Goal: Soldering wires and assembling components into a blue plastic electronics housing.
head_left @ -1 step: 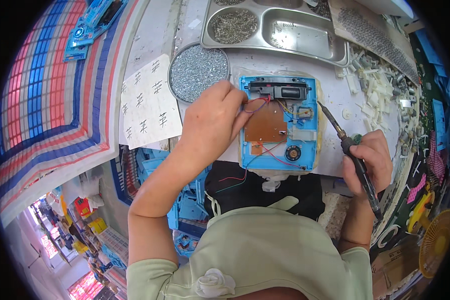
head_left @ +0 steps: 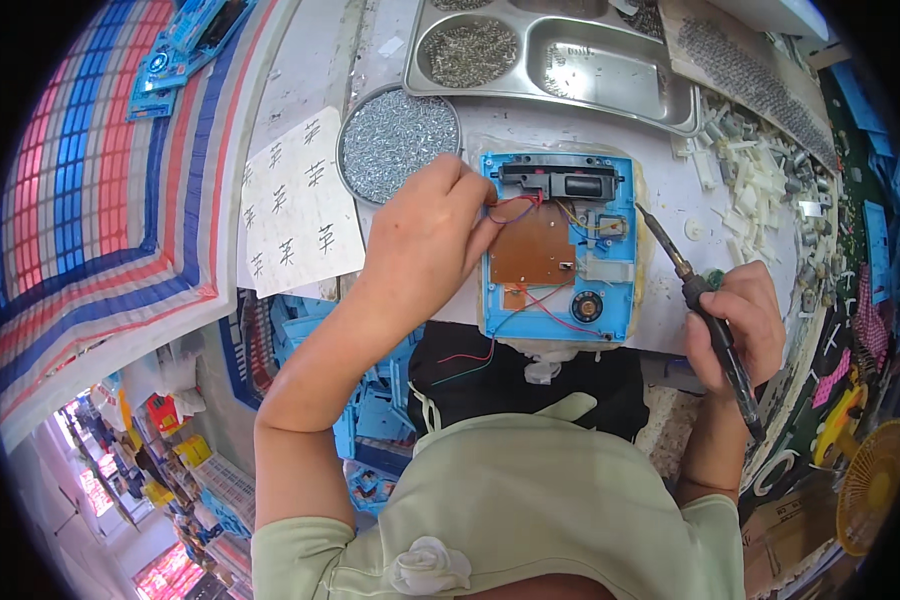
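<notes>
A blue plastic casing (head_left: 620, 312) lies face-up in front of me. Inside it are a brown circuit board (head_left: 530, 248), a black mechanism (head_left: 582, 187) along the far side and a round black disc part (head_left: 586, 306) at the near right. My left hand (head_left: 432, 222), at the casing's left edge, pinches thin red and blue wires (head_left: 518, 199) between thumb and fingers. Wrapped around the black handle of a soldering iron (head_left: 694, 290) is my right hand (head_left: 748, 325). The iron's tip points up and left, close to the casing's right edge, apparently apart from the wires.
A round dish of small silvery screws (head_left: 398, 145) stands behind my left hand, beside a marked paper sheet (head_left: 300, 205). Farther back is a metal compartment tray (head_left: 620, 98). White plastic pieces (head_left: 755, 190) are heaped at the right; a yellow fan (head_left: 875, 485) stands lower right.
</notes>
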Demonstrator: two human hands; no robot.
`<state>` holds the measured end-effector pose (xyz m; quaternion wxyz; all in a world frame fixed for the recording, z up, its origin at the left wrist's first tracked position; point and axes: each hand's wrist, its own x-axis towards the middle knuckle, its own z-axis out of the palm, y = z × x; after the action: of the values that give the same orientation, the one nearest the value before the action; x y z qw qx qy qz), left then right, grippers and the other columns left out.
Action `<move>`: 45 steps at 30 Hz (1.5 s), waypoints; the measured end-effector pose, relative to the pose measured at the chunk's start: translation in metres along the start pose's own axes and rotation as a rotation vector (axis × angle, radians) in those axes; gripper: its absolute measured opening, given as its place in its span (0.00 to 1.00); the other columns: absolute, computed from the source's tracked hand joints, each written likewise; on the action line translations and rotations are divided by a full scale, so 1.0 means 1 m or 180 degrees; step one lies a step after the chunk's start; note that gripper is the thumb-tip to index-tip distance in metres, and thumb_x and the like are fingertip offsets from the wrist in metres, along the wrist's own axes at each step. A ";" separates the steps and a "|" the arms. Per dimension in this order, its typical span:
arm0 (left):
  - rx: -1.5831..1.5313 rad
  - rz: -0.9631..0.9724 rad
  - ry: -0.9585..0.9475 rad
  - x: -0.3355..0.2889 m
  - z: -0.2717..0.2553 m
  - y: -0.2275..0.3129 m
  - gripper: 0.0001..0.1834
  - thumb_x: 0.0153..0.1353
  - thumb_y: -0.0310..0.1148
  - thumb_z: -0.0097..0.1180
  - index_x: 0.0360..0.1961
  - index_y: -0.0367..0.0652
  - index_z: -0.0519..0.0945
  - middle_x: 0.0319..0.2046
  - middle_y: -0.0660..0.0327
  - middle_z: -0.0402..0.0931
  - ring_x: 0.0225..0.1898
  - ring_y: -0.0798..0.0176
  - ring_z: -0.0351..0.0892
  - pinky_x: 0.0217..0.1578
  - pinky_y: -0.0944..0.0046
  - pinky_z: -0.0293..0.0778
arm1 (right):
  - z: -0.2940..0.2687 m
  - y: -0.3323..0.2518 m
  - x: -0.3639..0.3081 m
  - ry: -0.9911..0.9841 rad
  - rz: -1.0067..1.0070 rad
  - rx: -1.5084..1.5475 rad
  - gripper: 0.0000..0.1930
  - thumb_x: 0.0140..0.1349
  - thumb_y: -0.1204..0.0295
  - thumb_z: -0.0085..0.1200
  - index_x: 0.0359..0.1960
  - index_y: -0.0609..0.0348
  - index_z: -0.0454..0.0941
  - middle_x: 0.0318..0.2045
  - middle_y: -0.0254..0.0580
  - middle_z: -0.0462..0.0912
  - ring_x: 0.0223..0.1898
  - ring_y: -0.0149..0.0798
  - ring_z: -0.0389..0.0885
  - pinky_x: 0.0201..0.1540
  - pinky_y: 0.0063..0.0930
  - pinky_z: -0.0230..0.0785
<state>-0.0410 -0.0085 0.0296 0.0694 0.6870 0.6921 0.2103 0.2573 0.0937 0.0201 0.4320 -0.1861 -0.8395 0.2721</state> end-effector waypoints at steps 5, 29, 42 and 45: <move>-0.0215 0.0353 -0.0132 0.007 -0.006 -0.004 0.09 0.54 0.23 0.67 0.35 0.40 0.80 0.37 0.56 0.76 0.36 0.49 0.79 0.36 0.56 0.77 | -0.001 -0.003 0.003 -0.0017 0.0018 -0.0047 0.15 0.47 0.80 0.66 0.39 0.63 0.80 0.22 0.40 0.75 0.23 0.42 0.69 0.28 0.33 0.61; -0.4145 -0.1511 -0.0032 -0.004 0.035 0.032 0.06 0.68 0.20 0.59 0.45 0.30 0.82 0.42 0.55 0.84 0.46 0.64 0.85 0.48 0.65 0.82 | 0.094 -0.021 0.041 0.0401 0.1494 0.1621 0.31 0.57 0.84 0.66 0.64 0.59 0.73 0.46 0.40 0.79 0.43 0.29 0.80 0.49 0.22 0.76; -0.2423 -0.0354 0.0485 0.004 0.030 0.027 0.03 0.60 0.23 0.65 0.34 0.37 0.83 0.31 0.59 0.77 0.24 0.67 0.75 0.25 0.66 0.70 | 0.097 -0.012 0.042 0.0327 0.1153 0.0937 0.31 0.55 0.88 0.63 0.63 0.59 0.73 0.41 0.41 0.78 0.39 0.32 0.82 0.44 0.24 0.77; -0.2545 -0.0466 0.0404 0.002 0.030 0.026 0.03 0.62 0.24 0.63 0.37 0.37 0.83 0.36 0.60 0.74 0.27 0.72 0.72 0.29 0.73 0.68 | 0.099 -0.012 0.040 0.0378 0.1053 0.0824 0.31 0.54 0.89 0.63 0.61 0.60 0.74 0.41 0.42 0.78 0.38 0.33 0.82 0.42 0.25 0.77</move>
<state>-0.0051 -0.0012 0.0127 0.3029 0.5405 0.6058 0.4991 0.1528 0.0772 0.0048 0.4504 -0.2801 -0.7286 0.4333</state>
